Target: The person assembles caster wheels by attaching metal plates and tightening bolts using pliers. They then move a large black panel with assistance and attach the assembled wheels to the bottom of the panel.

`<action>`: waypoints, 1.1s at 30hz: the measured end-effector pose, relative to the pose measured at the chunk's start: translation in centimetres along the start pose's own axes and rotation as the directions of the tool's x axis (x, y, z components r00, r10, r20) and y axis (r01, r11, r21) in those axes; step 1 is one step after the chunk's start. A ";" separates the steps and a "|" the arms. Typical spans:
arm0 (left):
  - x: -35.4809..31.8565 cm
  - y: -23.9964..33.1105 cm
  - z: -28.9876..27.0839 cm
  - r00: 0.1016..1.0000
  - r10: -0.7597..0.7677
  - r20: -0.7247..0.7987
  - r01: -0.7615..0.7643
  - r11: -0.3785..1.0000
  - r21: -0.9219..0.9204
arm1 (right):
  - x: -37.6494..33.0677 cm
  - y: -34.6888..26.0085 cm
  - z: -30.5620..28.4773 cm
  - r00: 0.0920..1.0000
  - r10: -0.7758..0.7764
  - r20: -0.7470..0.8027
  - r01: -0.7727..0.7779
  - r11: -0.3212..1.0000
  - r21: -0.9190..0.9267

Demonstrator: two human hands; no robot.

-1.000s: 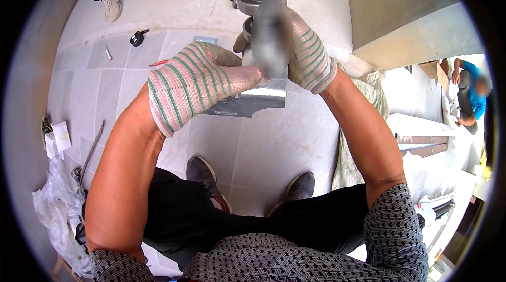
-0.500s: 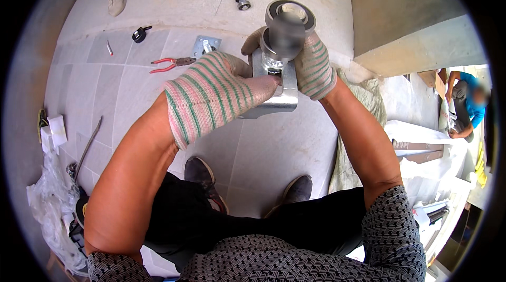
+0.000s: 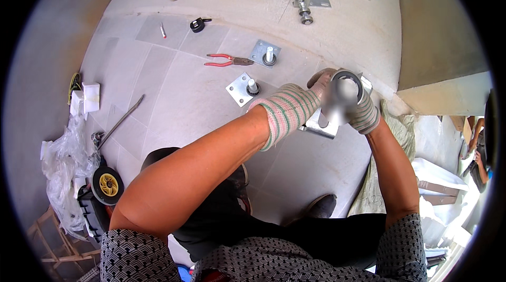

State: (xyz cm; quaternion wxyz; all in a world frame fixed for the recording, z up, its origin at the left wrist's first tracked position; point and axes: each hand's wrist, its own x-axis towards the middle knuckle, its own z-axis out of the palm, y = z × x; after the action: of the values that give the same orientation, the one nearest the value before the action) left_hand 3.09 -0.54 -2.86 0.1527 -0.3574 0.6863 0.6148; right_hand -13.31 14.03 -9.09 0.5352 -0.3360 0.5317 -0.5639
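Both hands, in striped knit gloves, are gripping a grey metal bracket with a round collar (image 3: 342, 103) held up above the tiled floor (image 3: 174, 92). The left hand (image 3: 289, 109) is closing on its near side, the right hand (image 3: 363, 116) wrapping it from the far side. Beyond the left hand, two square plates with upright pins (image 3: 243, 89) are lying beside red-handled pliers (image 3: 227, 60); a third bracket (image 3: 311, 3) is sitting farther off

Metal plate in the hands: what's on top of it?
A grey metal roller stands on the metal plate, ring end up. Both gloved hands, left and right, cover their joint.
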 end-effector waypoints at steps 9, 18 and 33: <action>2.3 -0.9 -0.7 0.976 -0.174 0.131 0.152 0.975 0.161 | 0.9 -1.5 2.2 0.993 -0.102 0.058 0.115 0.945 -0.307; 2.2 -0.4 -1.9 0.961 -0.108 0.255 0.044 0.968 0.247 | 0.8 0.0 2.4 0.993 0.063 -0.095 -0.080 0.981 -0.178; 7.5 -1.5 -2.2 0.968 0.106 0.230 -0.113 0.993 0.021 | 1.4 2.5 5.0 0.741 0.074 -0.667 0.063 0.982 0.178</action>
State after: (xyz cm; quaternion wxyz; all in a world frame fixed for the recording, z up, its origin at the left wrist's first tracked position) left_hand -0.61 -4.84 -8.42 0.2024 -0.2434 0.6931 0.6476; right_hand -8.17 11.85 -10.74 0.3390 -0.0567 0.6335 -0.6932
